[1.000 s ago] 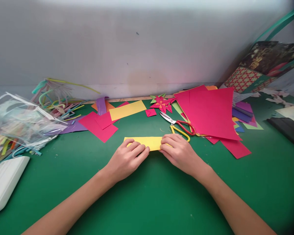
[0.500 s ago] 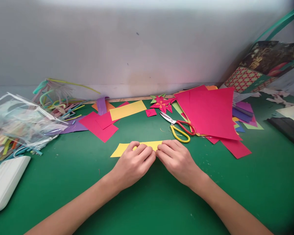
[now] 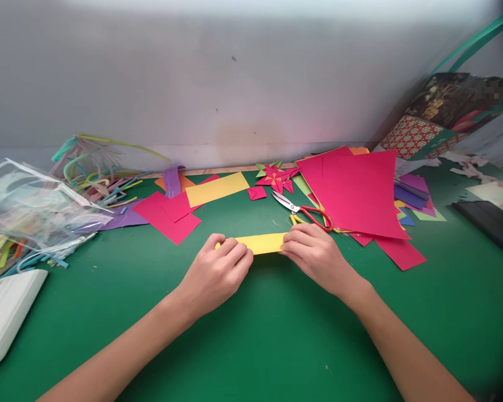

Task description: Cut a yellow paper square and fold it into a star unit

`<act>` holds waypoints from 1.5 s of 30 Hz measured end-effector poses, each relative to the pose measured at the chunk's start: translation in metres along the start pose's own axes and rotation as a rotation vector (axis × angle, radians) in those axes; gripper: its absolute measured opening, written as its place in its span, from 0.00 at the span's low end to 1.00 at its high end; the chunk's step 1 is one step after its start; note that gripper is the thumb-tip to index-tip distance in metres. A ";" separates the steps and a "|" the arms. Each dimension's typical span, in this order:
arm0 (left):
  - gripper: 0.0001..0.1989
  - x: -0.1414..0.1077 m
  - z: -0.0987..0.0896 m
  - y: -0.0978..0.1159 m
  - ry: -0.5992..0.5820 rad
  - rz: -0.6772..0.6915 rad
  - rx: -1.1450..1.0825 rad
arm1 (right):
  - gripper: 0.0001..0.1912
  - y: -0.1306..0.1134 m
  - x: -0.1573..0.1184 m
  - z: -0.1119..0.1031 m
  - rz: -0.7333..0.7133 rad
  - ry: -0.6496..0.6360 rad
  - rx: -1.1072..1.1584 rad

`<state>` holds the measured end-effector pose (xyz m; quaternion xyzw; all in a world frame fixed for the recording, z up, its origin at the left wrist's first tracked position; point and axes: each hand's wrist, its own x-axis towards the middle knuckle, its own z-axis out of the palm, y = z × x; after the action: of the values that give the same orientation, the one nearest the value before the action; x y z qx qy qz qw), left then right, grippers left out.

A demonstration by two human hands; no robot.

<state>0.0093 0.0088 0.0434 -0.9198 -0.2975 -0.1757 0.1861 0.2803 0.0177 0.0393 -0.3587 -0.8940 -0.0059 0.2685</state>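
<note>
A yellow paper strip (image 3: pixel 265 244) stretches between my two hands, a little above the middle of the green table. My left hand (image 3: pixel 223 269) has its fingers closed on the strip's left part and covers most of that end. At the right end, my right hand (image 3: pixel 312 251) pinches the paper between thumb and fingers. Scissors (image 3: pixel 304 211) with one red and one yellow handle lie just behind my right hand, which hides part of the yellow handle. A folded red square (image 3: pixel 257 193) and a red star-shaped paper piece (image 3: pixel 275 177) lie behind the strip.
Red sheets (image 3: pixel 356 190) are stacked at the back right, and a black object (image 3: pixel 488 226) lies farther right. Red scraps (image 3: pixel 167 220) and another yellow strip (image 3: pixel 217 190) lie back left. Clear plastic bags (image 3: pixel 37 201) and a white case (image 3: pixel 12 312) are at the left.
My hands have moved apart along the strip, the left one to the left and the right one to the right. More yellow paper shows between them, and the left end is now covered.
</note>
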 end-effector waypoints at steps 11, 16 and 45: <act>0.05 -0.008 -0.024 -0.026 0.049 -0.011 0.029 | 0.05 0.034 -0.008 -0.013 0.070 0.034 0.139; 0.08 -0.008 -0.035 -0.045 -0.002 -0.039 0.083 | 0.06 0.036 -0.008 -0.009 0.083 0.037 0.177; 0.07 0.005 -0.013 0.019 0.032 -0.061 -0.033 | 0.08 -0.032 0.005 0.014 0.047 0.092 -0.027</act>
<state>0.0218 -0.0087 0.0528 -0.9103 -0.3194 -0.2010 0.1704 0.2496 -0.0004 0.0351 -0.3826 -0.8719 -0.0283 0.3044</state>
